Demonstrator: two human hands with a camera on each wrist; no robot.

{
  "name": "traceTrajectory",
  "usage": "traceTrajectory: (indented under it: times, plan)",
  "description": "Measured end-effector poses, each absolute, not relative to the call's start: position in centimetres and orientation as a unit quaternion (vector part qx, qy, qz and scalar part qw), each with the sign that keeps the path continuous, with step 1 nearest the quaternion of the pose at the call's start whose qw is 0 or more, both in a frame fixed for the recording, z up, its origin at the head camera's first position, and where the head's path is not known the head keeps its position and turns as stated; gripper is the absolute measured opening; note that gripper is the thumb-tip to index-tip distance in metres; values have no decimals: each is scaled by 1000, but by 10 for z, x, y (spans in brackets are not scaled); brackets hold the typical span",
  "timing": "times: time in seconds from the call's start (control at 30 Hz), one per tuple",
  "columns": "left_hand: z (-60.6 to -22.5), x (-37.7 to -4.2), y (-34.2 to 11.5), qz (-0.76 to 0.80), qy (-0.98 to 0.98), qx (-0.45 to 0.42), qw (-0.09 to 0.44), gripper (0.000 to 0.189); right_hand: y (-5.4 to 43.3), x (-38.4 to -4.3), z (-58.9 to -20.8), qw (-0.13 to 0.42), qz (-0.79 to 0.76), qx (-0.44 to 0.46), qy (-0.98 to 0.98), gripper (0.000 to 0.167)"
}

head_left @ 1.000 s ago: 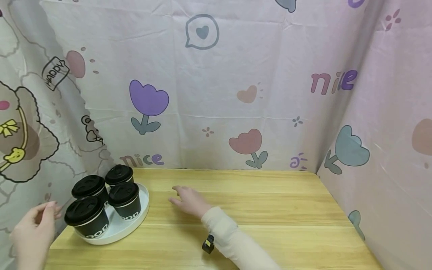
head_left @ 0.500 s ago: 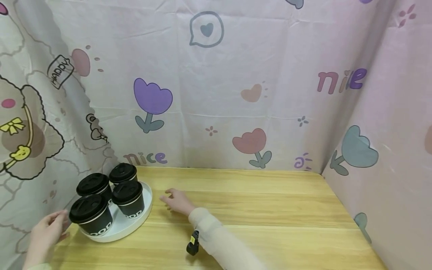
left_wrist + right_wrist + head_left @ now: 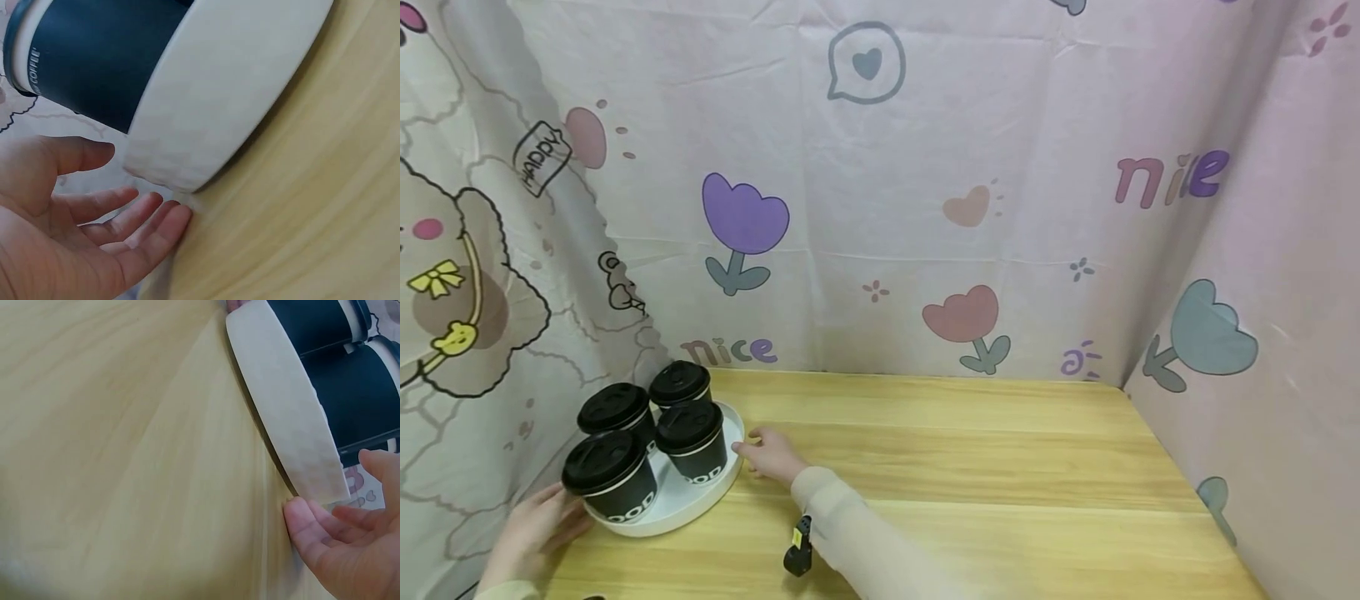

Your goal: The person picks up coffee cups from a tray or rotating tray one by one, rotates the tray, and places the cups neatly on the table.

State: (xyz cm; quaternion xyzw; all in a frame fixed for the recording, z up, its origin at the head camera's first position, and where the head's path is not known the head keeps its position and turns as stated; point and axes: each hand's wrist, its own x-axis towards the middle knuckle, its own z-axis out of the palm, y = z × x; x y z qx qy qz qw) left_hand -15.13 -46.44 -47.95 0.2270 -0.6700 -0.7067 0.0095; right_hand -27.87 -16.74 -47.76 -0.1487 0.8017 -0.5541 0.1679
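On table (image 3: pixel 1000 467), toward left: tray (image 3: pixel 670 523) with four lidded cups (image 3: pixel 694 454). Left hand (image 3: pixel 542 521) at tray's left edge, right hand (image 3: pixel 771 457) at right edge; thumbs and fingers parted on both. Contact with tray: cannot tell.

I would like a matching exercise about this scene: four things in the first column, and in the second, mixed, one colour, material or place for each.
Column one:
1. tray
2. cup lids
3. tabletop
4. right hand

Column two:
A. at the tray's right edge
B. yellowish wood grain
C. white
D. black

Right pairs: 1-C, 2-D, 3-B, 4-A.
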Motion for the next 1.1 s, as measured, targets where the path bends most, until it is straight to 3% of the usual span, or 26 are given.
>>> traceTrajectory:
  times: [0.13,0.27,0.4,0.47,1.1]
  plan:
    - [-485,-153,-462,-696,-681,226,25,30,-172,-278,-480,167,-563,-147,796,47]
    - [-487,-156,-463,-660,-709,247,31,16,-174,-277,-483,163,-561,-149,798,44]
    - [-487,-159,-463,-631,-733,255,23,56,-176,-279,-487,156,-555,-153,803,41]
    - [-487,-159,-463,-625,-739,252,19,63,-177,-280,-488,155,-557,-151,802,40]
    - [-478,-162,-450,-586,-773,240,29,56,-167,-277,-479,158,-572,-132,794,36]
